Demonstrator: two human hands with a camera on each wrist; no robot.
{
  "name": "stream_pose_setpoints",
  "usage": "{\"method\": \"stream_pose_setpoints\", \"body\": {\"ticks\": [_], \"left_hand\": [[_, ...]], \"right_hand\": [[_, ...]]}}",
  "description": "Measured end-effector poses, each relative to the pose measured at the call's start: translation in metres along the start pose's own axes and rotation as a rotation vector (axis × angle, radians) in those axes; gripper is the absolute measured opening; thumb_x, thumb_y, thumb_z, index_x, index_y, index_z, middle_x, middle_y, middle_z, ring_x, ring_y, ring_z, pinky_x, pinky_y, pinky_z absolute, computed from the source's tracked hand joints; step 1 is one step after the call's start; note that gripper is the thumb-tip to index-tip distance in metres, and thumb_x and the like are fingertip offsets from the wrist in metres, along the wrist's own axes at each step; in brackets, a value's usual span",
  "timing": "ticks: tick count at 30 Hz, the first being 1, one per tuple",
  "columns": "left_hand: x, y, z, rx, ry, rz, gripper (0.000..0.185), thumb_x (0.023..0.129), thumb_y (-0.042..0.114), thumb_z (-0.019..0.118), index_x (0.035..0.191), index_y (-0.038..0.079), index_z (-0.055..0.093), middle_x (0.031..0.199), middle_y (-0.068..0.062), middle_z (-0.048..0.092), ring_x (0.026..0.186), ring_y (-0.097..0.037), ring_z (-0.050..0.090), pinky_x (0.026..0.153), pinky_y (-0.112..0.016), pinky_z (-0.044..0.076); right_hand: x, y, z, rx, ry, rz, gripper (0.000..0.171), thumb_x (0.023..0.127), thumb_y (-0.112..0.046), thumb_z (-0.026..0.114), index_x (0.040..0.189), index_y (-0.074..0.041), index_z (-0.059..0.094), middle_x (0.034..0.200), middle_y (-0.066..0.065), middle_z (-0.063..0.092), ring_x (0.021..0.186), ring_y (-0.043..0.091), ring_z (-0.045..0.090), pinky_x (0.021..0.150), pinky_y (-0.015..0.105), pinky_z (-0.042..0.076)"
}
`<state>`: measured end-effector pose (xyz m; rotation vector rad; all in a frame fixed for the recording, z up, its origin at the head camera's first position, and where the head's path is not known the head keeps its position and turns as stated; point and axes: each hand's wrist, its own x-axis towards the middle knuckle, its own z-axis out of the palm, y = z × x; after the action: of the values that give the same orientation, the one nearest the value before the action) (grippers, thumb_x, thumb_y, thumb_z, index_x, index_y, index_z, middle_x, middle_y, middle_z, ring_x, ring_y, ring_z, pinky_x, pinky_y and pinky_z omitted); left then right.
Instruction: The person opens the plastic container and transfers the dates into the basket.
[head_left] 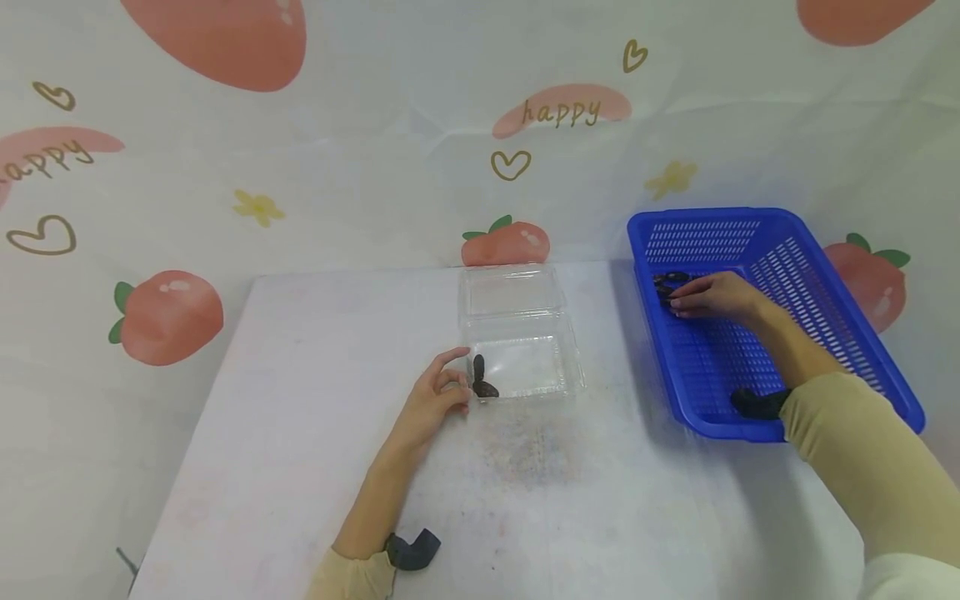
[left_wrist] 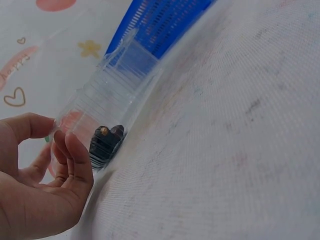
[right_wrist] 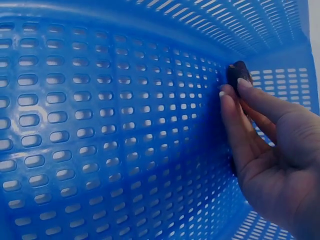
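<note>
My left hand (head_left: pixel 429 404) is at the left side of a clear plastic clamshell box (head_left: pixel 525 398), bent fingertips touching its wall. The box stands with its lid folded back. Two dark brown, date-like oval pieces (head_left: pixel 485 389) lie in its front left corner; the left wrist view shows those pieces (left_wrist: pixel 104 145) through the plastic. My right hand (head_left: pixel 720 296) reaches into the blue basket (head_left: pixel 678 392). In the right wrist view, its thumb and fingers pinch a dark, glossy date-like piece (right_wrist: pixel 239 74) near the basket wall. Part of that piece is hidden by the fingers.
More dark pieces (head_left: pixel 677 276) lie in the basket's far left corner, beside my right hand. The tall slotted basket walls surround that hand. A white cloth-covered table (head_left: pixel 315 375) lies under everything, and a strawberry-print cloth (head_left: pixel 360 183) hangs behind it.
</note>
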<state>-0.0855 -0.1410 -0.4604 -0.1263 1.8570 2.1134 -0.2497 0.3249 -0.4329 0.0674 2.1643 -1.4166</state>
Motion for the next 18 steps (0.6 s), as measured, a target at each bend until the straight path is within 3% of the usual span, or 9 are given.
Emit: {"method": "stream_pose_setpoints", "body": {"ticks": [9, 13, 18], "left_hand": [[-0.001, 0.000, 0.000, 0.016, 0.004, -0.005, 0.062, 0.089, -0.002, 0.063, 0.144, 0.019, 0.048, 0.097, -0.004, 0.050, 0.081, -0.017, 0.053, 0.070, -0.026, 0.053], [-0.002, 0.001, 0.000, 0.004, -0.004, -0.005, 0.062, 0.089, -0.003, 0.062, 0.145, 0.019, 0.047, 0.097, -0.004, 0.049, 0.080, -0.017, 0.053, 0.070, -0.026, 0.053], [-0.002, 0.000, 0.000, -0.017, -0.009, -0.009, 0.062, 0.089, -0.004, 0.062, 0.145, 0.020, 0.047, 0.097, -0.004, 0.048, 0.080, -0.017, 0.052, 0.069, -0.026, 0.051]], "right_hand": [[-0.005, -0.003, 0.002, -0.053, -0.020, 0.015, 0.048, 0.096, -0.006, 0.064, 0.134, 0.019, 0.048, 0.104, 0.004, 0.072, 0.085, 0.007, 0.070, 0.081, 0.031, 0.059], [-0.009, -0.006, -0.002, -0.031, -0.047, 0.028, 0.049, 0.097, -0.004, 0.061, 0.136, 0.019, 0.045, 0.107, 0.006, 0.071, 0.088, 0.009, 0.071, 0.083, 0.033, 0.058], [-0.018, -0.012, -0.011, -0.004, -0.019, 0.014, 0.049, 0.098, -0.009, 0.062, 0.137, 0.017, 0.046, 0.109, 0.004, 0.071, 0.092, 0.011, 0.070, 0.087, 0.035, 0.057]]}}
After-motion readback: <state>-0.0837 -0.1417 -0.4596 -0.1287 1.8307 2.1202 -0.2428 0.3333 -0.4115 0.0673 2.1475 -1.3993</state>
